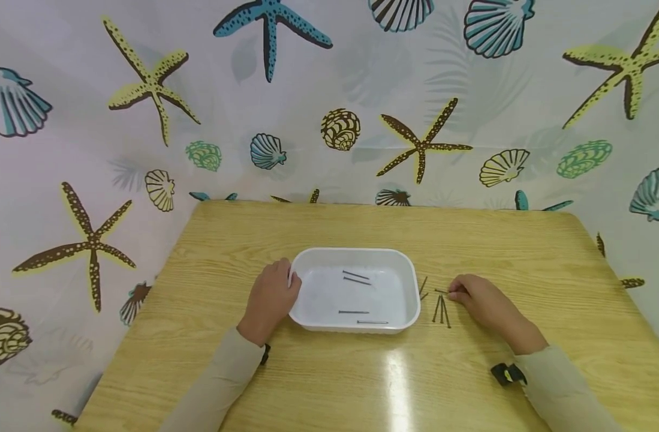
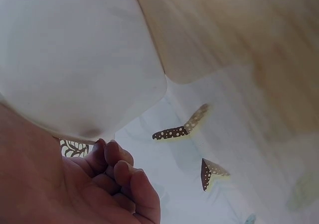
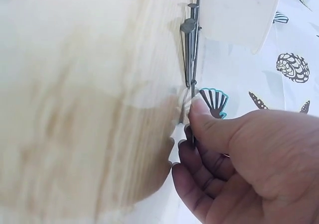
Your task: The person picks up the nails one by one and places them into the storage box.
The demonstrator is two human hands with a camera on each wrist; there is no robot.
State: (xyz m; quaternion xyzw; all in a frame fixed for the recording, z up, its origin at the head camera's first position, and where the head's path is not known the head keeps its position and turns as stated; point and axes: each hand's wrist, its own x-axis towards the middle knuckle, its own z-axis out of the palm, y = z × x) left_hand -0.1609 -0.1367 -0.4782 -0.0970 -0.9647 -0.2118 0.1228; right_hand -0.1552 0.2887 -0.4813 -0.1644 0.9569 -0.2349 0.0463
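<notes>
A white plastic tray [image 1: 318, 297] sits on the table, with several nails [image 1: 354, 312] lying flat on its floor. My left hand [image 1: 270, 294] grips the tray's left rim, thumb over the edge and fingers outside. In the left wrist view the curled fingers [image 2: 130, 171] show close to the tray's side. To the right of the tray, my right hand [image 1: 483, 303] pinches a nail [image 3: 193, 88] between thumb and fingertips, low at the tabletop. Just in front of that hand, several loose nails [image 1: 442, 309] lie fanned out, heads toward me.
A couple more nails [image 1: 423, 286] lie right against the tray's right wall. The wood-grain table [image 1: 329, 384] ends at the back and sides against a white cloth [image 1: 318, 174] printed with shells and starfish.
</notes>
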